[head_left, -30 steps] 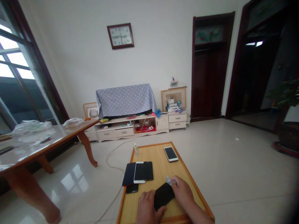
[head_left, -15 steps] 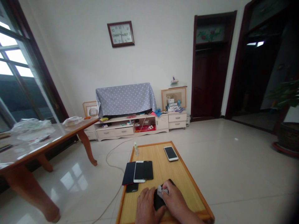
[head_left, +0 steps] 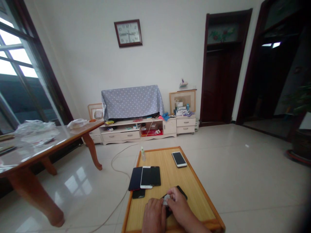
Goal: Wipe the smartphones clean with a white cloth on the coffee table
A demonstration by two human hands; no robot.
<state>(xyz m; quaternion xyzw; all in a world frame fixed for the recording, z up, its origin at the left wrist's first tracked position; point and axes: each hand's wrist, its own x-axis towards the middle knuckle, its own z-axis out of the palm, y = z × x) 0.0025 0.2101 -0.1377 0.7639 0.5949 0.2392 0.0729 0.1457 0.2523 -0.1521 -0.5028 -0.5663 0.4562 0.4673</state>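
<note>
A black phone (head_left: 180, 193) lies on the near end of a low wooden table (head_left: 194, 191), mostly covered by my hands. My left hand (head_left: 153, 214) rests on the phone's left part, fingers curled down over it. My right hand (head_left: 178, 207) pinches a small white wipe (head_left: 166, 201) against the phone's screen. Only the phone's far right corner shows past my fingers.
Several dark phones (head_left: 145, 177) lie side by side at the table's left edge, a white phone (head_left: 179, 159) at the far right, a small bottle (head_left: 143, 154) at the far left corner. A larger glass-topped table (head_left: 43, 145) stands left. A cable (head_left: 119, 171) runs over the tiled floor.
My right hand with the white wipe has slid from the phone's far right corner toward its left part, close to my left hand. The view shifted slightly.
</note>
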